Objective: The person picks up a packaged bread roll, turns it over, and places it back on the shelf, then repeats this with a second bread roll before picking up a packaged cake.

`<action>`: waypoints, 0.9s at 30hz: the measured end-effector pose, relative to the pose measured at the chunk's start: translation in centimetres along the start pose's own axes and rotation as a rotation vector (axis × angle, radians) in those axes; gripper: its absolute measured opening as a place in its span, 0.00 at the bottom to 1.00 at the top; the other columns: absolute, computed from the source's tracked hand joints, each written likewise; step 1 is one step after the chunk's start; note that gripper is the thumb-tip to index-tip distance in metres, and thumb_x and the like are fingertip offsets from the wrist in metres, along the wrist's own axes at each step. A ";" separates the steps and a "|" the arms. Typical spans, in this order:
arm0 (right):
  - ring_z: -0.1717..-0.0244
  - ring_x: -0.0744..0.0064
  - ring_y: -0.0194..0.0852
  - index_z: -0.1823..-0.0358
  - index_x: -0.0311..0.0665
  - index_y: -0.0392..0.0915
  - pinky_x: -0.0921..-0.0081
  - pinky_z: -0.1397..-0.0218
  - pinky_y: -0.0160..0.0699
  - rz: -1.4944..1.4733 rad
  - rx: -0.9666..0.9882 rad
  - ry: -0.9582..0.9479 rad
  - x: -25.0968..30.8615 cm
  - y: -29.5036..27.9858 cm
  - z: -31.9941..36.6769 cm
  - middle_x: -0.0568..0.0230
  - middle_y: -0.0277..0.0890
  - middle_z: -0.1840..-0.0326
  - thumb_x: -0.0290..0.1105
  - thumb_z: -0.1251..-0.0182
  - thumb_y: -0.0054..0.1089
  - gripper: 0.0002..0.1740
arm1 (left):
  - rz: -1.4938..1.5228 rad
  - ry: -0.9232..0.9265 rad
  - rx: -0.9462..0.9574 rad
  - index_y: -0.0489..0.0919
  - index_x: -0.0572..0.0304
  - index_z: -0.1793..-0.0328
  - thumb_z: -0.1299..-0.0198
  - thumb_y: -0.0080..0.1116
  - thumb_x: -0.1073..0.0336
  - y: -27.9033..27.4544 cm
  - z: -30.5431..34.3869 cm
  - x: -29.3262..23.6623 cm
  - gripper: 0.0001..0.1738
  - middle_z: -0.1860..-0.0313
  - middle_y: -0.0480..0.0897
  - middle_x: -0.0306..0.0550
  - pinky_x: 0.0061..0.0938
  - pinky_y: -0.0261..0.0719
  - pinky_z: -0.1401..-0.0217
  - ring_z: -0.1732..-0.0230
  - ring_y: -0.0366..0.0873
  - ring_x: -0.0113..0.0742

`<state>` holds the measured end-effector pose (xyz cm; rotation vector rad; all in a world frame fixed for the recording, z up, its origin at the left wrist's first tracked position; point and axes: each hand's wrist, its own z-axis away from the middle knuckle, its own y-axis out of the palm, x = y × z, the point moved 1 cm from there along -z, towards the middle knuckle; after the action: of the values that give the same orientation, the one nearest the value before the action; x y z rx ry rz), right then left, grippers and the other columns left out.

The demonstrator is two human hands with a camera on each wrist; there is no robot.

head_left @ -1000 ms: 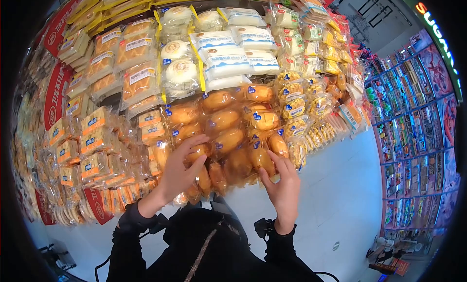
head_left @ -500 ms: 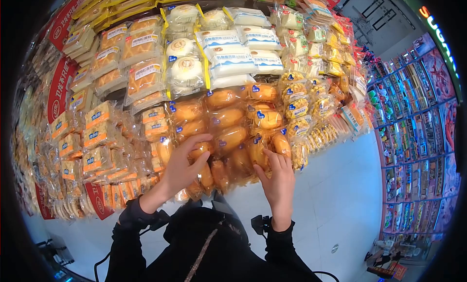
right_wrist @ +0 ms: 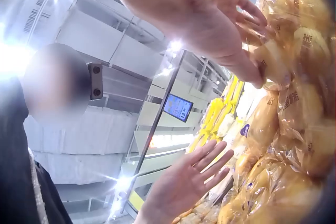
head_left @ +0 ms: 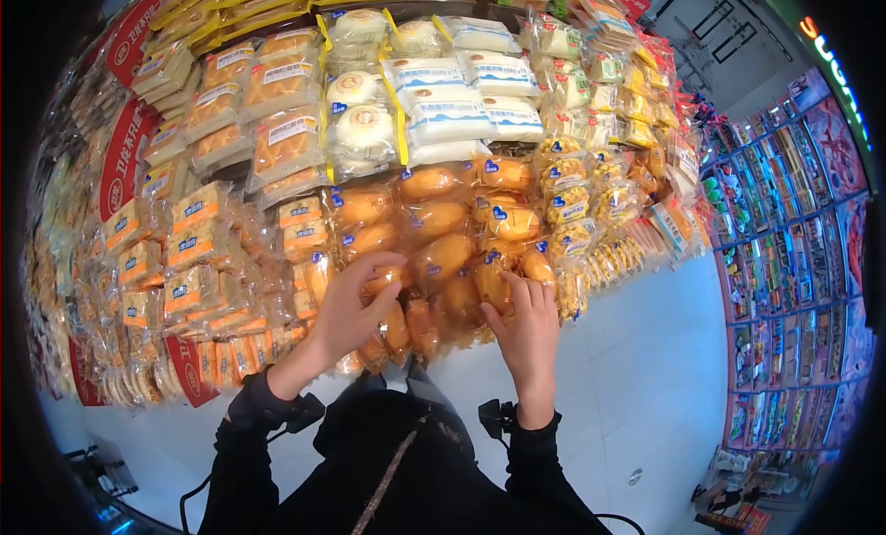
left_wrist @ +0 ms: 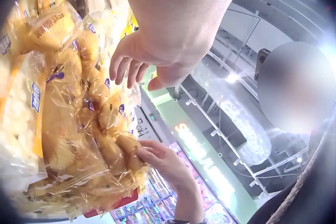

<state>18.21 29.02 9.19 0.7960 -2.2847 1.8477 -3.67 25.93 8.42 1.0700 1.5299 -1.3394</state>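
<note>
1. Supermarket shelving slopes toward the pale floor (head_left: 646, 350), and white blue-printed bread packets (head_left: 452, 120) sit mid-display.
2. Below those packets, the left hand (head_left: 351, 314) rests its loosely spread fingers on the glossy clear bags of golden oval rolls (head_left: 443, 258).
3. Below-right of the packets, the right hand (head_left: 528, 327) presses straight fingers against the same pile.
4. The bags are probably light and squashy with slippery film, so pinch a crimped bag end rather than the bread.

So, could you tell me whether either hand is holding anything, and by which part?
Nothing is held. Both the left hand and right hand are open, fingers straight, against the bagged golden buns without gripping.
</note>
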 end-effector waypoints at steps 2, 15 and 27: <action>0.54 0.55 0.63 0.51 0.37 0.68 0.66 0.52 0.64 -0.021 -0.012 0.014 0.3 -0.4 0.1 0.57 0.69 0.58 0.33 0.55 0.65 0.27 | 0.005 0.022 -0.038 0.71 0.63 0.52 0.45 0.52 0.71 -0.2 0.2 0.2 0.14 0.53 0.76 0.47 0.28 0.68 0.47 0.50 0.73 0.38; 0.57 0.61 0.66 0.53 0.34 0.69 0.73 0.55 0.66 -0.361 -0.195 -0.056 2.0 -1.7 -1.0 0.57 0.68 0.57 0.24 0.51 0.60 0.21 | -0.033 0.045 -0.110 0.71 0.61 0.51 0.46 0.50 0.78 -1.4 1.2 -0.1 0.15 0.54 0.76 0.44 0.23 0.69 0.48 0.50 0.73 0.31; 0.67 0.84 0.66 0.59 0.32 0.72 0.89 0.68 0.68 -0.885 -0.054 0.042 2.5 2.3 -0.7 0.67 0.68 0.64 0.23 0.38 0.47 0.08 | -0.505 -0.114 0.045 0.76 0.64 0.65 0.51 0.60 0.56 0.0 -3.1 -0.2 0.17 0.70 0.79 0.48 0.25 0.73 0.65 0.67 0.78 0.37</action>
<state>14.88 29.16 8.34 1.4237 -1.5205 1.3435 -3.75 29.04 8.90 0.6360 1.7575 -1.7458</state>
